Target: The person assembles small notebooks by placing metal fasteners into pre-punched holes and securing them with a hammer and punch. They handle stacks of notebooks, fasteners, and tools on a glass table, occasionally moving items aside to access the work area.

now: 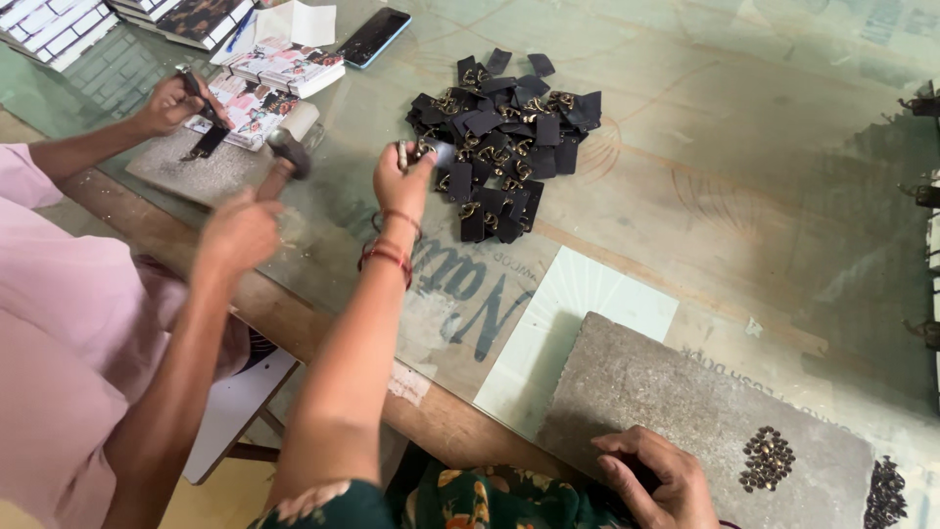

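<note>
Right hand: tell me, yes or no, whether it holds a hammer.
No, the right hand rests bare on the grey stone slab.

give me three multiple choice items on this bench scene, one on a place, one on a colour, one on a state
1. Where does the pile of small metal studs lie?
A. on the grey stone slab
B. on the phone
C. on the pile of leather tabs

2. What colour are the leather tabs heaped on the glass table top?
A. white
B. black
C. red

3. What is the left hand doing?
A. lying flat on the slab
B. holding up one tab pinched in its fingers
C. gripping the hammer

Key: 1 A, the studs sit near the slab's right end. 2 B, the whole heap is black with brass-coloured hooks. 3 B, that hand is raised beside the heap with a tab between fingertips; the right hand rests at the slab's near edge, and the hammer is held by another person.
</note>
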`<state>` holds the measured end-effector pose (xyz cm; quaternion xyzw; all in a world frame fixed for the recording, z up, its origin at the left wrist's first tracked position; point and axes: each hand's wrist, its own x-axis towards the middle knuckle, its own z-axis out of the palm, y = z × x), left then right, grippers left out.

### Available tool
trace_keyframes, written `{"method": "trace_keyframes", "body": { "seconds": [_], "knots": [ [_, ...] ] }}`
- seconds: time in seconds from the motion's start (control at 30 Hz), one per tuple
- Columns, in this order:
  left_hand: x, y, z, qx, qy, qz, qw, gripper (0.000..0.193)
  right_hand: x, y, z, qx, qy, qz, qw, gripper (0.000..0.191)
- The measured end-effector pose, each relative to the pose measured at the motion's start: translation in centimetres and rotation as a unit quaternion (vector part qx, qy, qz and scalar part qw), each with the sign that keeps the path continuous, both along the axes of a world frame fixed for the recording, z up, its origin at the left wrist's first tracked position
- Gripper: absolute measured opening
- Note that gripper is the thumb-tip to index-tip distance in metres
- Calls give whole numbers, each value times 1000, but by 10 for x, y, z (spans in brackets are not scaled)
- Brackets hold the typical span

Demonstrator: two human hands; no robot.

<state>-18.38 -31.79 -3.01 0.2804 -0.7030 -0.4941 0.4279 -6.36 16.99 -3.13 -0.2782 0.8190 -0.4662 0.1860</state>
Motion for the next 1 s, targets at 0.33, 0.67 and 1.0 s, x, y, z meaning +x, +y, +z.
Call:
{"method": "trace_keyframes", "body": {
  "seconds": [0.33, 0.67, 1.0],
  "knots": [
    [150, 188, 55, 135, -88, -451, 878, 18, 6, -1, 5, -89, -80, -75, 990, 21],
    [187, 269, 63, 208, -143, -504, 826, 21, 8, 2, 11, -219, -186, -67, 955, 22],
    [190, 273, 63, 46, -125, -492, 860, 14, 9, 1, 12, -232, -198, -60, 950, 18]
  ]
}}
